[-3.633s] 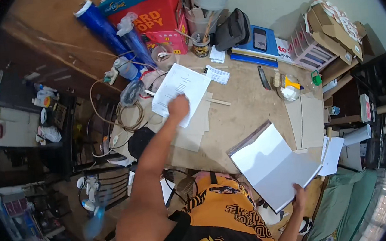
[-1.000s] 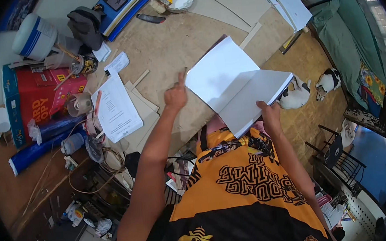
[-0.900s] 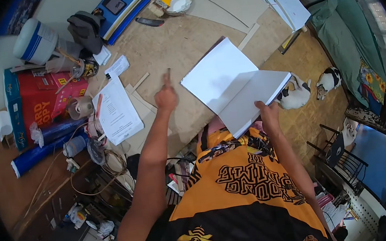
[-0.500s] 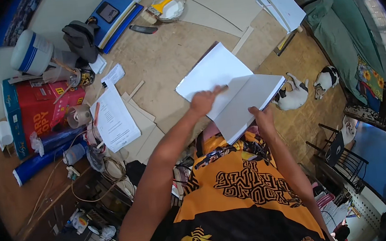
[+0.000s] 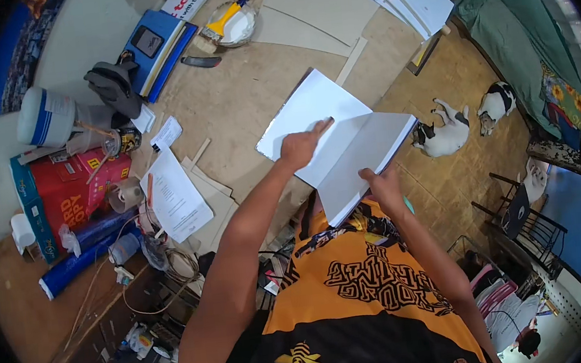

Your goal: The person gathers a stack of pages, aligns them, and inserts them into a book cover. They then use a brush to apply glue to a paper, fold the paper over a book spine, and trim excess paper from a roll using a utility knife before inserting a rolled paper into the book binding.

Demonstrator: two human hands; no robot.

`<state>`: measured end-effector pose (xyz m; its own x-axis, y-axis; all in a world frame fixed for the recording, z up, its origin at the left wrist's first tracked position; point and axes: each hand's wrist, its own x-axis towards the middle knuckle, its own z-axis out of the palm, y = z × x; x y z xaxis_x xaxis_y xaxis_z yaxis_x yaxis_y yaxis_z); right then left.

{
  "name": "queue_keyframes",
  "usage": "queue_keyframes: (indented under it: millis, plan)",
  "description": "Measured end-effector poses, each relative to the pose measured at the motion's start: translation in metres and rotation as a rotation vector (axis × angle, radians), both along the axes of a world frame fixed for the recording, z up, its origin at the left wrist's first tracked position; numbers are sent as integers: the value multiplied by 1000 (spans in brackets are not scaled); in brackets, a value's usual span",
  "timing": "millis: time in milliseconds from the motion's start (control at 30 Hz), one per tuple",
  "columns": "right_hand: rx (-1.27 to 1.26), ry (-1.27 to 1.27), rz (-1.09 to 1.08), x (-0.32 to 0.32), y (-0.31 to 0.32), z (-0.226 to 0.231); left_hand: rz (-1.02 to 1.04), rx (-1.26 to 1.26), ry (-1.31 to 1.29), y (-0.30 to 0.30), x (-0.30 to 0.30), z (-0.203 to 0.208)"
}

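Over the near edge of the wooden worktable (image 5: 247,94), a blank white book (image 5: 332,146) lay open, and both hands were on it. The left hand (image 5: 299,148) lay palm down on the left page, fingers stretched flat toward the spine and closed on nothing. The right hand (image 5: 382,185) gripped the near edge of the right-hand block of pages, fingers curled round it with the thumb on top; how tightly could not be told. The work looked like pressing or smoothing the open spread, and doing that well would have called for steady, even pressure from the flat hand while the other kept the page block from sliding or springing shut, with care not to crease a leaf near the fold. The book sat directly under both hands, its left page on the table and its right half overhanging toward the person's chest. A printed sheet (image 5: 175,199) lay well to the left of the book, beside offcuts of grey board (image 5: 217,201). Two small dogs (image 5: 448,135) lay on the floor to the right.
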<state>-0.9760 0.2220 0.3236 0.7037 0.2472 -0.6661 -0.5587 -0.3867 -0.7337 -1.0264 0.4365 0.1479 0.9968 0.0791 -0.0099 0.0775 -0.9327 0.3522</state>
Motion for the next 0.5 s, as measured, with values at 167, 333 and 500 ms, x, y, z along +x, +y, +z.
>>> queue_keyframes:
  millis: [167, 333, 500]
  plan:
    - [53, -8, 53, -3, -9, -23, 426, -37, -223, 95, -11, -18]
    - [110, -101, 37, 0, -7, -13, 511, -70, -202, 83, 1, -6]
    - [24, -86, 82, 0, -9, -19, 4, -48, -21, 0, 61, 1]
